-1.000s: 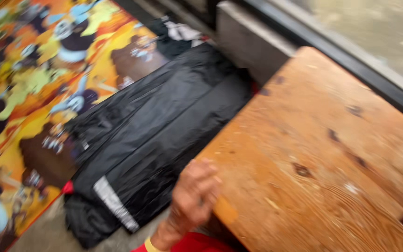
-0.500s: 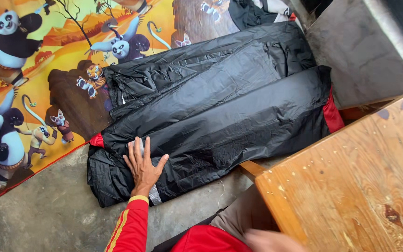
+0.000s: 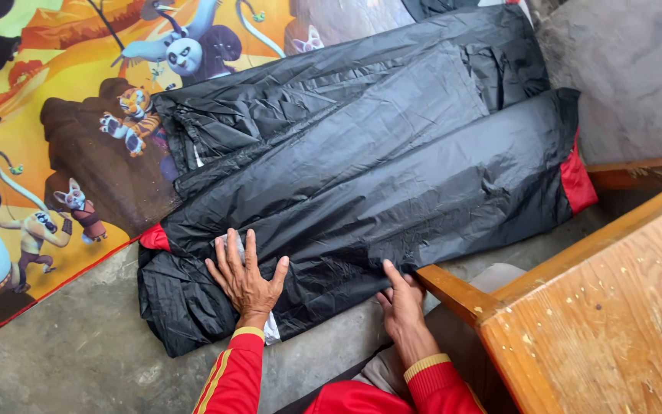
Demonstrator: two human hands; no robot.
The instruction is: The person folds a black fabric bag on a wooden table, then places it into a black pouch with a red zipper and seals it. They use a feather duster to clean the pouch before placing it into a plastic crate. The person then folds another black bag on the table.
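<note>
At lower left of centre, the left hand [image 3: 245, 277] now lies flat, fingers spread, on the folded black raincoat [image 3: 362, 184], where half a second ago it had only just landed. Right of it, the right hand [image 3: 404, 303] has come into view, open, fingertips pressing the garment's near edge beside the wooden table [image 3: 614, 322]. Neither hand grips; both pin the raincoat, which spans the frame's middle over floor and cartoon mat [image 3: 47, 138].

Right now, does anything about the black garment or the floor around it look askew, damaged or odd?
Nothing damaged. The black garment lies crumpled and unevenly folded, half on the cartoon mat, half on bare concrete floor. Red lining pokes out at both ends. The left hand presses flat on it; the right hand touches its near edge.
</note>
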